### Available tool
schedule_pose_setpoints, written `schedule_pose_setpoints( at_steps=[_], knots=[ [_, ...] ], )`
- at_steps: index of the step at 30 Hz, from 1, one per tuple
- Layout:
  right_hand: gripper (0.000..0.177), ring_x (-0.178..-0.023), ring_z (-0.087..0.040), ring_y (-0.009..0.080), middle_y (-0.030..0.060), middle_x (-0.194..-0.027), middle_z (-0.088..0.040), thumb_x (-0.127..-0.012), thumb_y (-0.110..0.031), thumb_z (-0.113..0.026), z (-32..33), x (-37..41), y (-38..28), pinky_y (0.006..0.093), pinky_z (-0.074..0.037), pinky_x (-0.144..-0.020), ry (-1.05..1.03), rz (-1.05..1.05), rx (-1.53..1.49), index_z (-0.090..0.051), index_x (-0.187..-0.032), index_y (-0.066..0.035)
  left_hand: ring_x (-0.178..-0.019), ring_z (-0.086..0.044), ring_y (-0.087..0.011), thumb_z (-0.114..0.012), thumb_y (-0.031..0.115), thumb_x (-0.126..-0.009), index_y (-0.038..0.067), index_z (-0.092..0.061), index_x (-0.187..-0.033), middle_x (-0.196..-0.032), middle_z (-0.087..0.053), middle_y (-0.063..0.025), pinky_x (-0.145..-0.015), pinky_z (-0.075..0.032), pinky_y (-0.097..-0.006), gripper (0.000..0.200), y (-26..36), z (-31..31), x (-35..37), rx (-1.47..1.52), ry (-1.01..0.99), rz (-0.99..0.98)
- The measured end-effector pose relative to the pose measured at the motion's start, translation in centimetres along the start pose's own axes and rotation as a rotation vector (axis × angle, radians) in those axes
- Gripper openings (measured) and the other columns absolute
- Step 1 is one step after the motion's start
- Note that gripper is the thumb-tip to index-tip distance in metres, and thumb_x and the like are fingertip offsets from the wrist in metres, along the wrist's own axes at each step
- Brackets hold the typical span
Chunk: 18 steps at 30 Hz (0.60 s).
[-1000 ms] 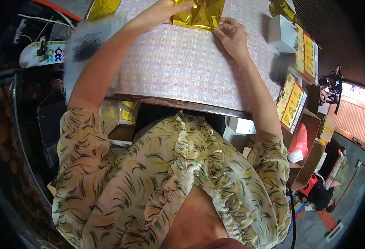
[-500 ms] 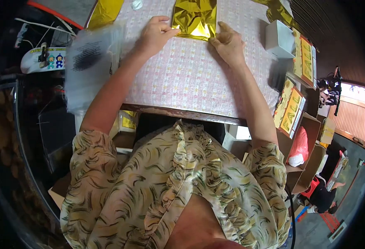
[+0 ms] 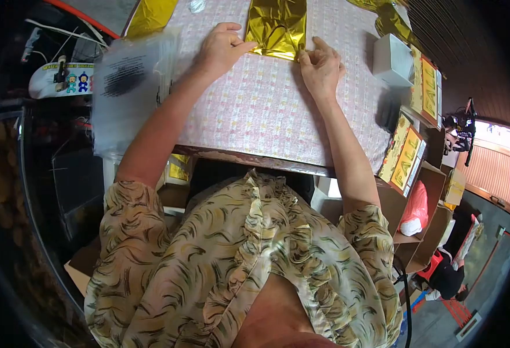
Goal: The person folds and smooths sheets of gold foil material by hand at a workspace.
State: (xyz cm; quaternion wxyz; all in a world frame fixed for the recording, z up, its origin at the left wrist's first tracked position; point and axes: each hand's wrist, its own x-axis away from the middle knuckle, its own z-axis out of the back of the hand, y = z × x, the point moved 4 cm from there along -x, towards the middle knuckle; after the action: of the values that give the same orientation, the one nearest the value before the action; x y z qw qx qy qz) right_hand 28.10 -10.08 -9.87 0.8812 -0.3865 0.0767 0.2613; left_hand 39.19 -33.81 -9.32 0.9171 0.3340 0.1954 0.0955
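Observation:
A crinkled, shiny piece of gold foil [image 3: 277,26] lies flat at the top middle of the patterned tablecloth. At its lower left corner is my left hand [image 3: 223,51], the thumb stretched out to touch the foil's edge. The other fingers of that hand are half curled and apart from the thumb. My right hand [image 3: 321,68] pinches the lower right corner of the foil between thumb and forefinger, its other fingers loosely bent.
Clear plastic sleeves [image 3: 130,87] lie at the table's left edge, near more gold foil [image 3: 150,17]. On the right stand a white box [image 3: 392,59] and cards reading FALL [image 3: 407,156]. Another person [image 3: 447,275] is in the background at lower right.
The gold foil sits slightly further right and lower in view. My right hand's fingers have drawn in at the corner, and the lower edge looks more creased. My left hand has barely moved.

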Motion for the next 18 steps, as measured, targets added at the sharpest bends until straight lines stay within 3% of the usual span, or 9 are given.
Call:
schedule_pose_setpoints(
  at_steps=[7, 9, 13, 15, 17, 18],
  knots=[
    [0.023, -0.136, -0.046, 0.0322, 0.0107, -0.137, -0.066, -0.084, -0.023, -0.075, -0.1, 0.1, -0.2, 0.0506, -0.019, -0.117, 0.001, -0.013, 0.004, -0.077, -0.086, 0.000, -0.110, -0.067, -0.0292, -0.084, 0.032, -0.085, -0.003, -0.078, -0.080, -0.131, -0.064, -0.0165, -0.091, -0.053, -0.0380, 0.036, 0.6, -0.3, 0.3, -0.020, 0.069, -0.025],
    [0.028, -0.135, -0.047, 0.0329, 0.0118, -0.134, -0.068, -0.084, -0.028, -0.076, -0.1, 0.0, -0.4, 0.0511, -0.022, -0.115, 0.047, 0.025, 0.031, -0.078, -0.083, 0.000, -0.111, -0.066, -0.0307, -0.084, 0.036, -0.081, -0.002, -0.075, -0.070, -0.121, -0.069, -0.0204, -0.095, -0.051, -0.0392, 0.040, 0.4, -0.3, 0.1, -0.002, 0.084, -0.022],
    [0.034, -0.134, -0.048, 0.0337, 0.0120, -0.133, -0.068, -0.083, -0.035, -0.077, 0.5, -2.0, -0.8, 0.0511, -0.024, -0.114, -0.015, -0.110, 0.016, -0.078, -0.080, -0.001, -0.109, -0.067, -0.0312, -0.085, 0.036, -0.079, -0.002, -0.076, -0.071, -0.122, -0.069, -0.0208, -0.095, -0.051, -0.0388, 0.040, 0.3, -0.4, -0.4, -0.062, 0.034, -0.033],
    [0.036, -0.133, -0.049, 0.0349, 0.0121, -0.133, -0.068, -0.084, -0.039, -0.076, 0.7, -3.0, -1.0, 0.0510, -0.025, -0.113, 0.109, -0.098, 0.083, -0.079, -0.079, -0.004, -0.107, -0.067, -0.0271, -0.086, 0.031, -0.081, -0.002, -0.077, -0.074, -0.122, -0.069, -0.0178, -0.088, -0.053, -0.0388, 0.035, 0.5, -0.3, -0.5, -0.087, 0.021, -0.042],
    [0.035, -0.133, -0.048, 0.0361, 0.0126, -0.133, -0.067, -0.085, -0.038, -0.075, -0.1, -3.4, -0.5, 0.0512, -0.024, -0.114, 0.116, -0.114, 0.054, -0.079, -0.081, -0.004, -0.107, -0.067, -0.0270, -0.086, 0.032, -0.081, -0.002, -0.077, -0.074, -0.123, -0.068, -0.0177, -0.088, -0.053, -0.0387, 0.036, 0.5, -0.3, -0.6, -0.079, 0.011, -0.027],
    [0.036, -0.135, -0.047, 0.0338, 0.0112, -0.131, -0.068, -0.088, -0.039, -0.073, -0.6, -3.3, -0.2, 0.0511, -0.024, -0.115, 0.109, -0.093, 0.091, -0.078, -0.094, -0.004, -0.108, -0.067, -0.0269, -0.086, 0.032, -0.081, -0.002, -0.077, -0.074, -0.124, -0.068, -0.0177, -0.089, -0.052, -0.0386, 0.036, 0.5, -0.3, -0.6, -0.070, 0.002, -0.009]
  ],
)
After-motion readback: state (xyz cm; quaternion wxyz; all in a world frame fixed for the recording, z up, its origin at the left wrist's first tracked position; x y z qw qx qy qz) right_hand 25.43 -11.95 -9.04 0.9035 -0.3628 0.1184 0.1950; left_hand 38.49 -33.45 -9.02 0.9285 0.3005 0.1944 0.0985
